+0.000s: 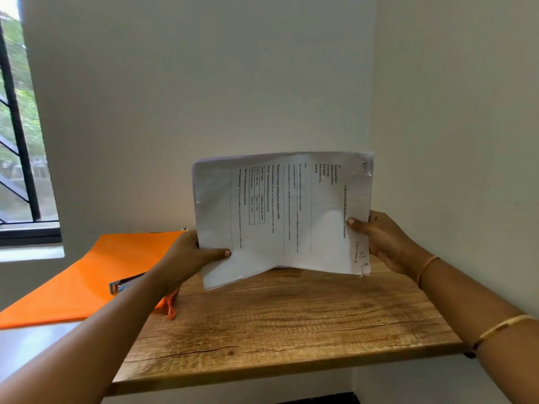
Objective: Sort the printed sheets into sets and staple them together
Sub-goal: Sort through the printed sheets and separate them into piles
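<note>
The printed sheets (280, 217) were seen to be thin white paper, matt, creased and dog-eared at the corners. The bench (291, 325) was surfaced in brown wood, coarsely grained, with a dull sheen. At its left edge, the orange folder (96, 272) looked matt and cloth-like; the stapler (125, 282) on it was of dark metal with a blue end.

White walls (204, 83), barred window (17, 126), wooden tabletop (291, 325)
</note>
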The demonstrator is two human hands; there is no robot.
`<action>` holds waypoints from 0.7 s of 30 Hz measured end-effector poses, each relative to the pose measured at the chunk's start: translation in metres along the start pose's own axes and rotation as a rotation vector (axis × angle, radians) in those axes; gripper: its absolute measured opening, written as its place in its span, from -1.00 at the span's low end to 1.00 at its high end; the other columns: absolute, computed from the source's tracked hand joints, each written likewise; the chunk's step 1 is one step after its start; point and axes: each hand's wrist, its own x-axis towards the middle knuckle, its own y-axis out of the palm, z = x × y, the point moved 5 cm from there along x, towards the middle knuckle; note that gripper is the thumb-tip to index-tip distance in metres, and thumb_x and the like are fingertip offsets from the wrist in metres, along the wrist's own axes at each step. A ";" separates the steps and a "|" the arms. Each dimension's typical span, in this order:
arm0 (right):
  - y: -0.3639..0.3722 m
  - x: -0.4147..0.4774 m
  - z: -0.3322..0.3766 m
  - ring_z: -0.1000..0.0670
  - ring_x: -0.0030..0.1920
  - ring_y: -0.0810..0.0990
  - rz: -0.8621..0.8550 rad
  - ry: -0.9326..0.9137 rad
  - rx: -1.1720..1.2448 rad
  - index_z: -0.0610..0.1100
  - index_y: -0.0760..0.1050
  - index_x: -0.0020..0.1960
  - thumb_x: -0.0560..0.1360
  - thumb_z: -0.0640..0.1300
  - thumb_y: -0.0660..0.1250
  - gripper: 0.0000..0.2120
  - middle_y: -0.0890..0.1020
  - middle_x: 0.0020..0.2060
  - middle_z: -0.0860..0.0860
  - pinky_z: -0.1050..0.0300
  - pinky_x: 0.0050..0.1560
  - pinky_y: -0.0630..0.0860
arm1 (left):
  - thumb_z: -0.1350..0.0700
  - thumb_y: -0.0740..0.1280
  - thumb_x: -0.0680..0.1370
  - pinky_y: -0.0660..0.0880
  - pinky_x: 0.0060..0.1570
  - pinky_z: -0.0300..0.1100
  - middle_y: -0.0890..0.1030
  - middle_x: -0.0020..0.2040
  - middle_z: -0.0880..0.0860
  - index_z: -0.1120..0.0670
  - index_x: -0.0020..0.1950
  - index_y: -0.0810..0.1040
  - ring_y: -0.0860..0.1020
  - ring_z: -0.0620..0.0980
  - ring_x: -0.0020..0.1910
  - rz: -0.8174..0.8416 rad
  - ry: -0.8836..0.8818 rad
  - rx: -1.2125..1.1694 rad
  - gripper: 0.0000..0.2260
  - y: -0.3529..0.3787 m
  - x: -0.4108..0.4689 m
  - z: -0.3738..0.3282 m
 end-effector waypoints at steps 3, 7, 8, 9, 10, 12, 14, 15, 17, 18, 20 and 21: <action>-0.003 0.001 0.000 -0.05 -0.05 0.60 0.000 -0.020 0.025 -0.09 0.52 0.06 0.59 -0.23 0.18 -0.84 0.63 -0.02 -0.05 0.03 -0.02 0.54 | 0.28 0.42 0.42 0.56 -0.13 -0.24 0.61 -0.07 -0.05 0.02 -0.05 0.54 0.58 -0.10 -0.08 -0.009 0.022 0.004 -0.79 -0.003 0.001 -0.004; -0.002 -0.004 -0.028 -0.07 0.00 0.60 0.069 0.069 -0.108 -0.08 0.51 0.10 0.59 -0.18 0.21 -0.85 0.63 0.00 -0.05 0.03 -0.05 0.54 | 0.21 0.47 0.40 0.55 -0.02 -0.12 0.60 -0.02 0.01 0.00 0.00 0.52 0.57 -0.03 -0.02 0.036 -0.033 0.153 -0.76 0.000 -0.005 0.016; -0.001 -0.006 -0.034 -0.08 0.03 0.60 0.068 0.082 -0.113 -0.06 0.51 0.10 0.58 -0.18 0.22 -0.86 0.63 0.02 -0.06 0.02 -0.05 0.54 | 0.20 0.47 0.40 0.54 0.03 -0.06 0.61 0.00 0.04 0.01 0.01 0.53 0.57 0.01 0.01 0.032 -0.055 0.149 -0.76 0.000 -0.006 0.022; -0.001 -0.006 -0.039 -0.10 0.06 0.59 0.057 0.084 -0.104 -0.06 0.50 0.11 0.58 -0.18 0.22 -0.85 0.63 0.04 -0.07 -0.01 -0.01 0.54 | 0.20 0.46 0.41 0.54 0.05 -0.03 0.61 0.01 0.06 0.02 0.01 0.53 0.57 0.04 0.03 0.030 -0.071 0.127 -0.77 0.001 -0.007 0.025; -0.002 -0.005 -0.040 -0.12 0.08 0.59 0.043 0.083 -0.092 -0.06 0.51 0.12 0.58 -0.17 0.23 -0.84 0.62 0.06 -0.08 -0.05 0.03 0.54 | 0.21 0.45 0.42 0.55 0.05 -0.02 0.61 0.01 0.07 0.03 0.00 0.53 0.57 0.06 0.03 0.033 -0.082 0.111 -0.79 0.001 -0.008 0.026; -0.001 -0.003 -0.040 -0.14 0.09 0.59 0.033 0.089 -0.095 -0.05 0.51 0.11 0.57 -0.16 0.24 -0.85 0.62 0.07 -0.09 -0.12 0.09 0.53 | 0.19 0.45 0.42 0.55 0.07 0.01 0.61 0.02 0.08 0.04 0.04 0.53 0.57 0.07 0.04 0.034 -0.090 0.124 -0.77 0.000 -0.007 0.026; 0.000 -0.003 -0.038 -0.13 0.06 0.59 0.033 0.101 -0.117 -0.03 0.51 0.06 0.58 -0.16 0.23 -0.88 0.62 0.05 -0.09 -0.13 0.10 0.52 | 0.18 0.46 0.41 0.55 0.07 0.04 0.60 0.05 0.08 0.04 0.09 0.52 0.57 0.08 0.06 0.040 -0.106 0.136 -0.72 0.000 -0.005 0.027; 0.000 -0.003 -0.037 -0.13 0.06 0.59 0.032 0.103 -0.129 -0.04 0.52 0.07 0.58 -0.16 0.23 -0.88 0.62 0.05 -0.10 -0.14 0.12 0.52 | 0.19 0.45 0.42 0.56 0.04 0.02 0.60 0.06 0.08 0.04 0.09 0.51 0.57 0.08 0.07 0.050 -0.117 0.119 -0.72 0.001 -0.005 0.026; 0.000 -0.002 -0.034 -0.15 0.09 0.58 0.022 0.103 -0.163 -0.09 0.52 0.13 0.58 -0.15 0.24 -0.83 0.62 0.08 -0.11 -0.18 0.18 0.49 | 0.21 0.43 0.43 0.57 -0.01 -0.01 0.59 0.08 0.09 0.05 0.10 0.50 0.57 0.09 0.07 0.078 -0.157 0.037 -0.72 0.004 -0.007 0.025; 0.000 -0.001 -0.033 -0.16 0.10 0.58 0.014 0.104 -0.171 -0.12 0.52 0.16 0.58 -0.16 0.24 -0.81 0.62 0.09 -0.12 -0.19 0.21 0.47 | 0.23 0.42 0.43 0.57 -0.02 0.00 0.59 0.09 0.11 0.08 0.14 0.49 0.58 0.11 0.06 0.095 -0.188 -0.032 -0.69 0.006 -0.008 0.024; -0.001 0.001 -0.028 -0.16 0.09 0.58 0.012 0.114 -0.148 -0.13 0.54 0.09 0.58 -0.22 0.23 -0.85 0.63 0.05 -0.13 -0.15 0.23 0.46 | 0.25 0.42 0.39 0.59 -0.11 -0.01 0.61 0.06 0.16 0.12 0.21 0.45 0.60 0.14 0.01 0.142 -0.250 -0.207 -0.59 0.009 -0.011 0.021; -0.001 0.001 -0.026 -0.16 0.06 0.59 0.025 0.131 -0.112 -0.12 0.55 0.03 0.57 -0.26 0.23 -0.86 0.64 0.01 -0.13 -0.12 0.21 0.47 | 0.23 0.47 0.32 0.60 -0.18 -0.01 0.63 0.02 0.17 0.12 0.22 0.44 0.62 0.16 -0.04 0.171 -0.270 -0.285 -0.51 0.010 -0.012 0.020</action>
